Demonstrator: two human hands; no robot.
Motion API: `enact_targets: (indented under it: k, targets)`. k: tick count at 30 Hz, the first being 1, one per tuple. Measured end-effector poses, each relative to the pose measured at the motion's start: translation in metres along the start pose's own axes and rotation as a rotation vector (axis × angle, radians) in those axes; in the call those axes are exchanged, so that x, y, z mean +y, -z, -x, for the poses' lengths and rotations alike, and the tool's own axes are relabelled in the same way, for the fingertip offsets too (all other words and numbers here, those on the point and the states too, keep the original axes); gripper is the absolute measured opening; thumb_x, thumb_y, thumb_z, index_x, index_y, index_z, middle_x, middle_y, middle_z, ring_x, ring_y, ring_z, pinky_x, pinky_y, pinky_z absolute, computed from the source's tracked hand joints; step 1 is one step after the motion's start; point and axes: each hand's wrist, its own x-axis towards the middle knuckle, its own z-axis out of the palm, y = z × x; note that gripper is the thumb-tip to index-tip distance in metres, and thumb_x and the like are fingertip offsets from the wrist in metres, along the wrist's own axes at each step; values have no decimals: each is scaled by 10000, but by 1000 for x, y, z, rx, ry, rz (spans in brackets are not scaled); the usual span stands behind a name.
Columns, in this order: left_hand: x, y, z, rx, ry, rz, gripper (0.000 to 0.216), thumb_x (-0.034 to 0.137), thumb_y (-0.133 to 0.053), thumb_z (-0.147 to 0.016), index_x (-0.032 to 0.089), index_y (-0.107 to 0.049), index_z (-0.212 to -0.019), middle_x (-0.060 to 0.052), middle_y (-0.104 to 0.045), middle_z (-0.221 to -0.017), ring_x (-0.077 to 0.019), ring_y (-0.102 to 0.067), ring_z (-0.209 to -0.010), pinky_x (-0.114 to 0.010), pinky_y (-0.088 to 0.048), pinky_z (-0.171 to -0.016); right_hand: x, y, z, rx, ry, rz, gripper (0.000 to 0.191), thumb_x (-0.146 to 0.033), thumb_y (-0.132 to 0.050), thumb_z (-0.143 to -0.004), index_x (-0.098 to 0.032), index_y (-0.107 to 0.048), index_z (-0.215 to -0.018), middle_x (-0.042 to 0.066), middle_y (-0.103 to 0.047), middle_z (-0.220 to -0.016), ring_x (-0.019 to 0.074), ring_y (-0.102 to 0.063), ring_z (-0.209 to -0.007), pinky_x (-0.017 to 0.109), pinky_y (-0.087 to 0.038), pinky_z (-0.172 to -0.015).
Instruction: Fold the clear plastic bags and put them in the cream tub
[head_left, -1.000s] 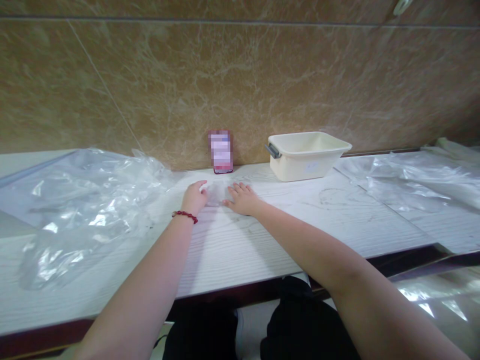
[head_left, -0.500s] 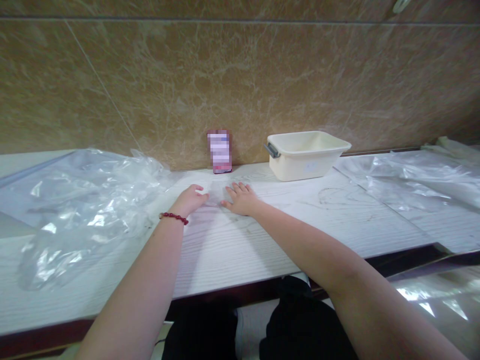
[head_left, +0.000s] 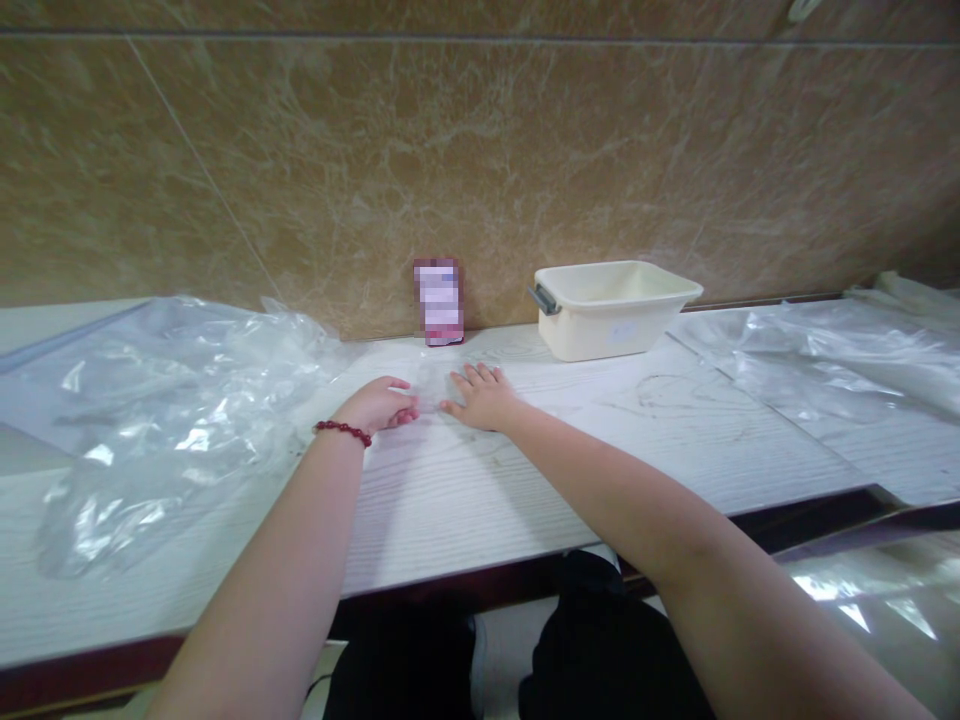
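Between my hands lies a small piece of clear plastic film (head_left: pixel 430 385), faint against the white wood grain; whether it is a bag or a plain sheet does not show. My left hand (head_left: pixel 384 403), with a red bead bracelet (head_left: pixel 343 431) at its wrist, has its thumb and fingers pinched together at the film's left edge. Fingers spread, my right hand (head_left: pixel 484 398) lies flat on the tabletop (head_left: pixel 465 510) at the film's right side. Just behind them a phone (head_left: pixel 441 302) in a red frame leans upright on the wall, its screen blurred.
Crumpled clear plastic bags (head_left: pixel 202 400) cover the left of the table. More plastic sheeting (head_left: pixel 832 360) lies on the right. A cream bin (head_left: pixel 596 335) with a grey handle stands against the brown marbled wall (head_left: pixel 480 150). The table's front edge is close to my legs.
My left hand has turned slightly and its fingers have closed at the film's edge. My right hand stays flat in the same place.
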Motion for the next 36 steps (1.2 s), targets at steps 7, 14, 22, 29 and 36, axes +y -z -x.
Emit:
enact_targets:
  k: [7,14,22,29,36]
  targets:
    - [-11,11,-16,202,-107,-487,402,151,-543,-604,154,-462,-998,-22,-597,-612,-158,-576,-580,-255,-442,-565,1,-3,-2,9,0,-15,760,-674,-150,-702,-203,-224,-1294,99,-168,-1359,302,-101,-1228,496,-65,-948]
    - [-1,-12,-9,238,-765,-766,344,223,-380,-750,152,-468,-1076,-73,-573,-1015,-162,-526,-938,-265,-381,-834,1,-3,-2,20,3,12,713,-632,-167,-727,-202,-225,-1293,99,-169,-1358,300,-110,-1227,506,-70,-942]
    - [-4,-54,-7,-70,-853,-830,498,347,-233,-832,108,-266,-1267,-89,-297,-1318,-160,-271,-1198,-283,-210,-976,0,3,-1,-78,7,36,611,-449,-269,-768,-192,-162,-1312,80,-107,-1374,293,-60,-1237,508,-50,-951]
    - [-13,-50,-16,-8,-636,-962,639,482,-175,-810,62,-186,-1292,-131,-181,-1351,-211,-150,-1238,-364,-131,-990,2,2,-2,-74,-1,24,575,-403,-249,-780,-182,-187,-1308,75,-112,-1373,283,-67,-1239,495,-65,-956]
    - [-14,-43,-12,14,-539,-1035,682,551,-171,-778,101,-225,-1288,-113,-164,-1357,-224,-106,-1246,-408,-92,-989,16,8,-1,-49,3,10,554,-430,-200,-801,-195,-196,-1304,70,-155,-1366,246,-128,-1235,437,-120,-966]
